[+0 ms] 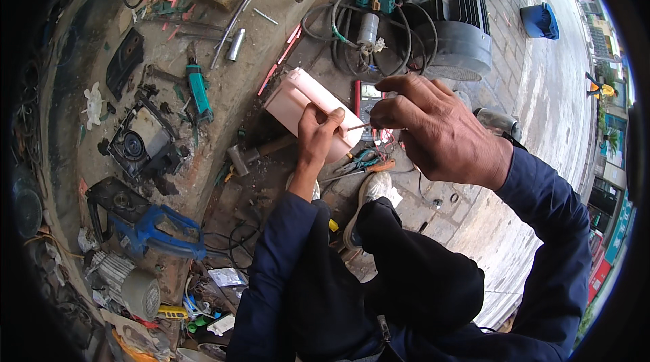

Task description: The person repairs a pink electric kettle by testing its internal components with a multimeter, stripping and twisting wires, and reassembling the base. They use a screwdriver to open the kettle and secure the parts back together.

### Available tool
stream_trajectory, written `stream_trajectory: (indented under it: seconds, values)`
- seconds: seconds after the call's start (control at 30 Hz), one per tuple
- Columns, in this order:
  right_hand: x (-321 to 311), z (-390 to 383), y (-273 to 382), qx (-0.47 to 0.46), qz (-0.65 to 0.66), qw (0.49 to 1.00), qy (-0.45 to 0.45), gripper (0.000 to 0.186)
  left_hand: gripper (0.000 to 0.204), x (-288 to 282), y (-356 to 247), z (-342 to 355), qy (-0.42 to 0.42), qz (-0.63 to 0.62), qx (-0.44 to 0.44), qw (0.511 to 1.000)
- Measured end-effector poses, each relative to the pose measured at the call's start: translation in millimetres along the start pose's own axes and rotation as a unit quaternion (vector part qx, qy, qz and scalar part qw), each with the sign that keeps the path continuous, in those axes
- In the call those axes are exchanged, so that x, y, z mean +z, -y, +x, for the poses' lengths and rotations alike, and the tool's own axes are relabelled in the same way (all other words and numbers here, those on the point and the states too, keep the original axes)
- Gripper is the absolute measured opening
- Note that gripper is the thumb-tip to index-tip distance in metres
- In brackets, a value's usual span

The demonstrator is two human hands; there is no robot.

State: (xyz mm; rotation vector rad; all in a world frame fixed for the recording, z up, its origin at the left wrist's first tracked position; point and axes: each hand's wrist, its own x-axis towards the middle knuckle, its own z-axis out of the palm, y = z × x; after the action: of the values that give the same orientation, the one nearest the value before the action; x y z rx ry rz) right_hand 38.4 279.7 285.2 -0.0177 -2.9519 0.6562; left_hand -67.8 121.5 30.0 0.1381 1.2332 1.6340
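Observation:
A pale pink plastic housing (283, 106) sits tilted in front of me, above the paving. My left hand (318, 135) is closed on its near side, thumb pressed over the edge. My right hand (443, 132) is closed around what looks like a screwdriver. Its thin shaft (357, 127) points left, and the tip is at the housing's right end beside my left thumb. The fingers hide the handle. Behind the right fingers lies a red-edged multimeter (369, 91), partly covered.
A large electric motor (447, 44) and coiled cables stand at the far right. Pliers (362, 161) and a hammer (238, 159) lie near my shoes. On the left ledge are a teal power tool (198, 91), a blue tool housing (156, 230) and a small motor (128, 284).

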Motion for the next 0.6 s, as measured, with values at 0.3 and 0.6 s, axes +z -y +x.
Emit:
stream_trajectory:
  seconds: [0.3, 0.6]
  values:
    - [-0.3, -0.7, -2.6, 0.003, -0.018, 1.0, 0.018, 0.019, 0.03, 1.8, -1.8, -1.0, -0.007, 0.012, -0.002, 1.0]
    - [-1.3, -0.8, -4.6, 0.101, -0.001, 0.993, 0.065, 0.019, 0.015, 14.9, -11.0, -5.7, -0.029, -0.034, 0.017, 0.999]
